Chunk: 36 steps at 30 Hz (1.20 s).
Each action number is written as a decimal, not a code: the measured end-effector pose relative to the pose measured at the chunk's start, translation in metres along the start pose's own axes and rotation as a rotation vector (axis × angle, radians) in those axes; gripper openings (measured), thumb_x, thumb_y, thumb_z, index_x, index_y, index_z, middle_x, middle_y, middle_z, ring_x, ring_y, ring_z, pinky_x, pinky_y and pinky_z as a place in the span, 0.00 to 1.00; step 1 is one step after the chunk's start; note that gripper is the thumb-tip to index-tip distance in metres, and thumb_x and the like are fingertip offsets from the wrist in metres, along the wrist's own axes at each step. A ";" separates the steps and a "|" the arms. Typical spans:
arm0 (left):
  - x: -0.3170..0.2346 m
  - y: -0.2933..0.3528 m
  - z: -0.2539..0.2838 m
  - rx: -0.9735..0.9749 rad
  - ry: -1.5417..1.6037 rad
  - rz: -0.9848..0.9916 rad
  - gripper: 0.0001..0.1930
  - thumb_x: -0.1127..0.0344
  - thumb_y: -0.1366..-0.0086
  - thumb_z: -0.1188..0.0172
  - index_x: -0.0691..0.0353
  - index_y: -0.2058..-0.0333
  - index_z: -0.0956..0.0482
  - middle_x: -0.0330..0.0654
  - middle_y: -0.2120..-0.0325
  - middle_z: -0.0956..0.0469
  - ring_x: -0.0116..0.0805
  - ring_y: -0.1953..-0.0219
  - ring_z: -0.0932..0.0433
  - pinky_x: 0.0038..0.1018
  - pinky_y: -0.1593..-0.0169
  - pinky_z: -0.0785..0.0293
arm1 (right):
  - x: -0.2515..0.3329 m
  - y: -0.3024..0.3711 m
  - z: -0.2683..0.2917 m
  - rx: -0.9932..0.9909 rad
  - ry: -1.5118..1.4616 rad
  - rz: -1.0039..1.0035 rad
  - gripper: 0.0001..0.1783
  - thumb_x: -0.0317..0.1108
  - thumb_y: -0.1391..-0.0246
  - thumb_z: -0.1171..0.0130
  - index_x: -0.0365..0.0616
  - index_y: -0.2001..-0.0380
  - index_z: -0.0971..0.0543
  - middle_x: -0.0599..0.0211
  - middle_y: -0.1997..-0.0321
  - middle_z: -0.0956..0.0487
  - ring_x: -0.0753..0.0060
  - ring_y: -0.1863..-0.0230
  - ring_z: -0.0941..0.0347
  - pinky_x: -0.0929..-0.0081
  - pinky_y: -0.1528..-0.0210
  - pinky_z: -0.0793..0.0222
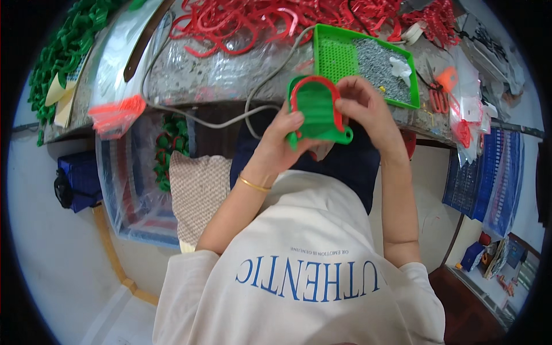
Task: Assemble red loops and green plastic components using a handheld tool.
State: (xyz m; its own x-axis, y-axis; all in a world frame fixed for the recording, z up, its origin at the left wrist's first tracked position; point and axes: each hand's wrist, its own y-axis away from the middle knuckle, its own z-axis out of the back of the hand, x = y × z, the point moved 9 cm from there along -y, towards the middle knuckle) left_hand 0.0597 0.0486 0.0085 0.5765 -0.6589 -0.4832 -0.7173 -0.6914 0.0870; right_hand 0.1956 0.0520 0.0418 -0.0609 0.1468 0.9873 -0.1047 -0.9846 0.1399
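Observation:
In front of my body, over the table's near edge, I hold up a green plastic piece [318, 118] with a flat ribbed-looking middle and a small round lug at its lower right. A red U-shaped strip [317, 80] runs around its arched top and sides. My left hand [280, 133] is closed on the green piece's left side, thumb in front. At the right side, the bent fingers of my right hand [368, 110] pinch the red strip near its edge. What the hidden fingertips hold besides that cannot be made out.
Behind my hands stands a green tray [328, 53] with small grey metal bits. Red curved strips [241, 26] lie heaped at the back. Green pieces [63, 54] pile up far left. Orange-handled scissors [439, 99] lie right. A grey cable [198, 122] loops over the table edge.

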 end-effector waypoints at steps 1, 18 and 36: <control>0.014 0.002 -0.001 0.070 0.117 0.115 0.38 0.51 0.42 0.41 0.64 0.37 0.40 0.49 0.46 0.29 0.42 0.48 0.25 0.37 0.44 0.28 | 0.000 0.006 -0.008 0.070 -0.120 -0.072 0.11 0.28 0.44 0.41 0.41 0.58 0.28 0.75 0.66 0.24 0.87 0.72 0.30 0.87 0.71 0.34; 0.059 -0.004 -0.013 0.112 0.209 0.289 0.40 0.46 0.45 0.37 0.69 0.41 0.36 0.60 0.47 0.28 0.50 0.44 0.27 0.45 0.39 0.32 | 0.168 -0.092 0.148 -0.410 -0.127 0.697 0.16 0.31 0.45 0.36 0.38 0.55 0.25 0.69 0.65 0.21 0.78 0.64 0.24 0.78 0.61 0.28; 0.039 -0.029 -0.022 0.056 0.338 0.235 0.38 0.45 0.43 0.40 0.67 0.41 0.35 0.59 0.47 0.28 0.53 0.46 0.26 0.44 0.41 0.30 | 0.191 -0.047 0.026 0.379 -0.181 0.343 0.25 0.39 0.49 0.33 0.40 0.52 0.28 0.57 0.63 0.19 0.66 0.61 0.20 0.64 0.58 0.24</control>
State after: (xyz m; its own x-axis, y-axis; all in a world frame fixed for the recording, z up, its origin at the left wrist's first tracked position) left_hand 0.1118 0.0367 0.0067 0.4839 -0.8635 -0.1421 -0.8595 -0.4995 0.1087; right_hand 0.2146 0.1239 0.2260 0.1464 -0.1747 0.9737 0.2581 -0.9434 -0.2081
